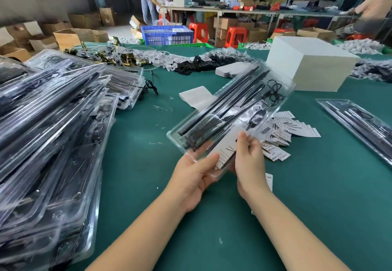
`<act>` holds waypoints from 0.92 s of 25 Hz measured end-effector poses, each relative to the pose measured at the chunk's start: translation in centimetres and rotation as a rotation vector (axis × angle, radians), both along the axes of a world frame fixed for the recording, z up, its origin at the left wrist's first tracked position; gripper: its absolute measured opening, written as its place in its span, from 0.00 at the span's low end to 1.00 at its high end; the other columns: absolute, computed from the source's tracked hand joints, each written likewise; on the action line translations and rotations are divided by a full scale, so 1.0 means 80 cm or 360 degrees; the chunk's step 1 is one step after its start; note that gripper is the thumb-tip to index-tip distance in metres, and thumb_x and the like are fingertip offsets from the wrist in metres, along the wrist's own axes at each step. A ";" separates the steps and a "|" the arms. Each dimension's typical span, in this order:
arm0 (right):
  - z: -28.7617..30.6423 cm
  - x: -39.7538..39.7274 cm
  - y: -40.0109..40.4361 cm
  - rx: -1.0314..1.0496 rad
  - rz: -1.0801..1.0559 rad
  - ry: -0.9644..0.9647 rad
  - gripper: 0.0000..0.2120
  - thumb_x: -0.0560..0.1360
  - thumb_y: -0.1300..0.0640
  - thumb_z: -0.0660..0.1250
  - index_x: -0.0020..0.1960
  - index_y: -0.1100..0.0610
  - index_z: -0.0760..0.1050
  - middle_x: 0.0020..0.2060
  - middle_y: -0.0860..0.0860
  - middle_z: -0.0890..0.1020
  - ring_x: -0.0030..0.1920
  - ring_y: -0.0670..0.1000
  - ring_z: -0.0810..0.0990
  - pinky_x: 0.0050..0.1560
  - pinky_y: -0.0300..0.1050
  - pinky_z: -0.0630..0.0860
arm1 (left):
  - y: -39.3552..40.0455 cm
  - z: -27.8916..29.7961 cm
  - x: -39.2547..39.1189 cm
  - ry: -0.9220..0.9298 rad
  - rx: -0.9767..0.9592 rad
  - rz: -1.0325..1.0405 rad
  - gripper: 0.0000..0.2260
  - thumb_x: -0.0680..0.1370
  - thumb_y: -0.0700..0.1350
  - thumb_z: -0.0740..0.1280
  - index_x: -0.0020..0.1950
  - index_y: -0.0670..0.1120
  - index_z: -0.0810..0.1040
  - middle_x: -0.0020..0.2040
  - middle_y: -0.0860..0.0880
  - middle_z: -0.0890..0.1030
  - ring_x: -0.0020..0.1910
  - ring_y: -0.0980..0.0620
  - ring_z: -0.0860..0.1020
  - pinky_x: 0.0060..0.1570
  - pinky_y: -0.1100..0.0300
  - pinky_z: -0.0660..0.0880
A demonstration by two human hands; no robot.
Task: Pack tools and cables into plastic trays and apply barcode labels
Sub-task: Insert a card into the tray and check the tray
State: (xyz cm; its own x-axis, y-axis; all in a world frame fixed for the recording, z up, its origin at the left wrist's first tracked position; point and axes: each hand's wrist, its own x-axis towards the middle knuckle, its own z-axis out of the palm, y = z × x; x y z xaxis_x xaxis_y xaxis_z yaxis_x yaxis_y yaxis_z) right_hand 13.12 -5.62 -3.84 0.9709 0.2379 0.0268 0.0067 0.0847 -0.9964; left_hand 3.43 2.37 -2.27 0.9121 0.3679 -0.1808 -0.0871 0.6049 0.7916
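Note:
A clear plastic tray (pixel 231 109) packed with black rods, tools and a coiled cable is held tilted above the green table (pixel 148 207), running from near centre up to the right. My left hand (pixel 193 177) grips its near left corner from below, thumb on top. My right hand (pixel 250 164) holds the near right edge, with fingers on a white printed card (pixel 226 147) lying inside the tray's near end. A pile of white barcode labels (pixel 284 130) lies on the table behind the tray.
A tall stack of packed clear trays (pixel 48 135) fills the left side. Another packed tray (pixel 358 124) lies at the right edge. A white box (pixel 307 65) stands at the back right, with heaps of cables and metal parts (pixel 118 56) behind. People work at a far table.

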 end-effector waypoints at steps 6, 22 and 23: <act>0.003 -0.006 -0.001 0.0110 0.0260 0.0075 0.12 0.77 0.49 0.68 0.56 0.53 0.71 0.31 0.49 0.81 0.26 0.48 0.75 0.24 0.40 0.70 | 0.020 0.006 -0.006 -0.0038 0.0024 -0.0055 0.20 0.71 0.39 0.68 0.63 0.40 0.76 0.50 0.42 0.84 0.43 0.49 0.84 0.39 0.63 0.79; 0.013 -0.013 -0.009 -0.0324 0.0255 -0.0058 0.10 0.76 0.47 0.67 0.47 0.54 0.75 0.35 0.51 0.84 0.28 0.49 0.81 0.28 0.42 0.77 | 0.036 0.012 -0.001 0.0269 -0.0236 0.0125 0.06 0.78 0.37 0.64 0.52 0.39 0.79 0.38 0.46 0.85 0.32 0.55 0.82 0.32 0.66 0.80; 0.013 -0.013 -0.009 -0.0268 0.0273 -0.0012 0.06 0.77 0.51 0.68 0.48 0.53 0.75 0.37 0.51 0.84 0.29 0.49 0.82 0.29 0.41 0.77 | 0.037 0.012 -0.001 0.0300 -0.0284 0.0144 0.05 0.78 0.37 0.64 0.51 0.38 0.79 0.37 0.45 0.85 0.31 0.54 0.83 0.32 0.66 0.79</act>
State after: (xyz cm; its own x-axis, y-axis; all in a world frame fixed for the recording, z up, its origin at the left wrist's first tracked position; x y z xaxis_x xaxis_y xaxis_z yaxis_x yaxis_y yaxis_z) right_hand 12.05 -6.34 -2.77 0.9157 0.4013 -0.0200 0.0143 -0.0822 -0.9965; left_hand 3.38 5.31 -1.27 0.8210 0.3936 -0.4135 -0.0085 0.7326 0.6806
